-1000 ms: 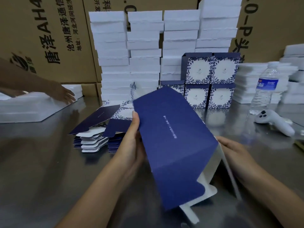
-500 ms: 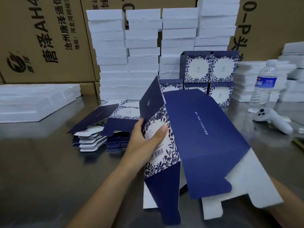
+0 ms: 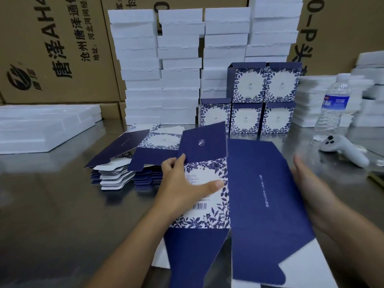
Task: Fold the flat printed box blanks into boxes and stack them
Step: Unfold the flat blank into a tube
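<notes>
Gripping the box blank (image 3: 259, 194) with our left hand (image 3: 182, 196), we are holding our right hand (image 3: 311, 190) flat beside its navy panel.

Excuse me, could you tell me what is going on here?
A person holds a half-opened box blank over the table. The left hand grips its flowered panel, thumb on top; the right hand is open at the blue side. More flat blanks lie behind, and five folded boxes are stacked beyond.

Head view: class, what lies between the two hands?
The dark blue panel of the box blank lies between the left hand and right hand, in the head view.
</notes>
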### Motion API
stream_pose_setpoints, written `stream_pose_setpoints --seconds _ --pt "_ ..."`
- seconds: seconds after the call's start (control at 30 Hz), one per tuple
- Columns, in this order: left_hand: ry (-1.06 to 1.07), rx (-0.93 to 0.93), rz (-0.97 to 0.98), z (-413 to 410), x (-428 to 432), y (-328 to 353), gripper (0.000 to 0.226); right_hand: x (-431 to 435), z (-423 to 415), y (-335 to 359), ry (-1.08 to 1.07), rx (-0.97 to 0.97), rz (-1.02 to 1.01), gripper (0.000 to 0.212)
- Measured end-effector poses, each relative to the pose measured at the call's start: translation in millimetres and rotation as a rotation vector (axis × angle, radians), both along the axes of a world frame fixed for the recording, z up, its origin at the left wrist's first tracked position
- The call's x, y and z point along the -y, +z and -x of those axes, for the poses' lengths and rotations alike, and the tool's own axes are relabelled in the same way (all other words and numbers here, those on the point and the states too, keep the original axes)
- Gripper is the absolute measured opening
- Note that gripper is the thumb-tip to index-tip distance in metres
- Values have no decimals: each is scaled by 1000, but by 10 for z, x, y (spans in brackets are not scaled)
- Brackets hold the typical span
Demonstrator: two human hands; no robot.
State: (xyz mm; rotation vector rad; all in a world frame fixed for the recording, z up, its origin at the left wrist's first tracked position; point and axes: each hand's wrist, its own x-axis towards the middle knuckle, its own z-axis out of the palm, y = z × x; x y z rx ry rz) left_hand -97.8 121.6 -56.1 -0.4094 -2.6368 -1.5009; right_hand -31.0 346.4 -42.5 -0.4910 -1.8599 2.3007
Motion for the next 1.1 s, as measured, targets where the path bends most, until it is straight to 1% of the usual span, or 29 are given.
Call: stream_pose_setpoints --seconds 0.03,0.07,0.13,0.17,0.2,0.23,0.3,0.33,0.37,0.4,0.43,0.53,0.63,0.7,0.83,0.93,1.0,1.1 --pt "-20 -7 41 -13 -16 -20 140 2 13 2 -51 33 -78 56" --pt "-38 -8 61 -31 -35 -28 139 -16 19 -2 -118 60 -197 49" --pt "-58 5 50 -50 -42 -24 135 -40 3 -4 -168 36 -317 42" --pt "-63 8 35 -59 -43 -9 128 -60 11 6 -196 31 -358 41" --pt "-48 9 5 -55 -35 7 114 -79 4 18 -203 33 -389 40" --pt "-24 14 -58 -18 -27 -1 92 -102 1 6 -197 38 -397 40" --pt "41 70 -254 39 -4 12 43 -110 -5 -2 -182 12 -381 40" --pt "68 107 -334 61 14 34 28 -108 -6 -6 -172 -14 -370 39" --pt "76 130 -375 92 34 35 33 -103 -2 -11 -170 -36 -368 39" --pt "76 161 -384 96 40 49 45 -94 -1 -12 -172 -50 -373 39" --pt "66 161 -380 93 48 48 50 -85 4 -9 -174 -61 -368 39" --pt "87 79 -384 96 45 39 46 -94 24 -14 -185 -71 -298 40" --pt "114 47 -417 117 53 43 44 -101 46 -22 -183 -56 -262 40" --pt "169 27 -438 128 88 56 42 -86 63 -46 -171 -58 -237 39" --pt "194 -2 -383 142 124 57 38 -60 85 -109 -225 -92 -306 42" --pt "167 1 -336 149 115 37 41 -42 82 -101 -230 -111 -368 41" --pt "155 24 -366 153 108 26 43 -49 84 -100 -229 -121 -407 45" --pt "146 70 -434 151 67 21 43 -95 78 -88 -283 -130 -457 45"
